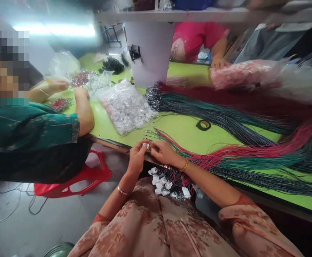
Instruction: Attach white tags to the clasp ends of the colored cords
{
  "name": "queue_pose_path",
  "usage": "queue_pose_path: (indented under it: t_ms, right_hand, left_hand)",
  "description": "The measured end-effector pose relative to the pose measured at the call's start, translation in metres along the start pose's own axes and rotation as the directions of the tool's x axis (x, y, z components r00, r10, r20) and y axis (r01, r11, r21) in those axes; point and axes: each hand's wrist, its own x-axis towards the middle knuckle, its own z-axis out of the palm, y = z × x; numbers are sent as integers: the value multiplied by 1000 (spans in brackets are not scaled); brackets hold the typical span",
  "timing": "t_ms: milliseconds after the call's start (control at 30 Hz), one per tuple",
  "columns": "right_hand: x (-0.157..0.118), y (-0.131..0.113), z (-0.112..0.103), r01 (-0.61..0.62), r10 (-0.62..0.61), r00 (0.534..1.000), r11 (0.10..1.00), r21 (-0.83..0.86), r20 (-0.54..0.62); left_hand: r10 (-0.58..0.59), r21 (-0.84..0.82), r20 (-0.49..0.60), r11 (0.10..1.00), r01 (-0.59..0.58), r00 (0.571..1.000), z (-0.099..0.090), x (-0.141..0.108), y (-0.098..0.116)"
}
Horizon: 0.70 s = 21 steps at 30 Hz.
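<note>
Over the table's front edge, my left hand [137, 154] pinches a small white plastic connector [146, 145]. My right hand [163, 152] is closed right beside it, its fingertips at the connector's other side; what they grip, probably a thin wire end, is too small to make out. Red, green and black wires [199, 159] run across the table behind my right wrist, with metal-tipped ends near my hands. Below my right forearm hangs a cluster of white connectors [161, 184] fitted with wires, close to my lap.
A clear bag of white connectors [127, 107] lies ahead on the green table [182, 125]. A tape roll [203, 124] sits near thick wire bundles [225, 103]. At left a co-worker in a green sleeve [51, 121] sits by a red stool [91, 175]; another in pink [196, 39] is opposite.
</note>
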Motion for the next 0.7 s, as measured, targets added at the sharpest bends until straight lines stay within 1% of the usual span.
queue_pose_path:
  t_ms: [100,267,300,367,467,533,600,633,700]
  right_hand:
    - [2,-1,-1,-25,23,999,999,33,39]
    - [12,7,-8,-27,27,994,1000,-9,103]
    - [17,11,-10,-36,41,994,998,-47,100]
    - [28,19,-11,-67,83,993,979,-194,80]
    - [46,28,-8,-105,162,983,882,-458,86]
    - [52,29,-4,-105,195,975,827,-553,106]
    - [53,27,-4,-105,195,976,809,-578,95]
    - [53,27,-5,-111,187,979,816,-567,78]
    - [52,25,-10,-143,171,985,865,-480,15]
  left_hand:
    - [0,6,-19,1000,0,1000,1,-1,-2]
    - [-21,-27,-40,999,20,999,-2,1,-1]
    - [-31,-29,-38,999,30,999,-4,1,0]
    - [-62,-28,-26,998,61,998,-7,3,2]
    - [-104,-32,-16,994,103,994,-11,5,4]
    - [-109,-39,-14,993,109,994,-13,6,4]
    - [-116,-50,2,992,116,993,-15,6,3]
    - [-124,-53,12,991,125,992,-16,6,3]
    - [-144,-51,32,988,145,989,-17,6,4]
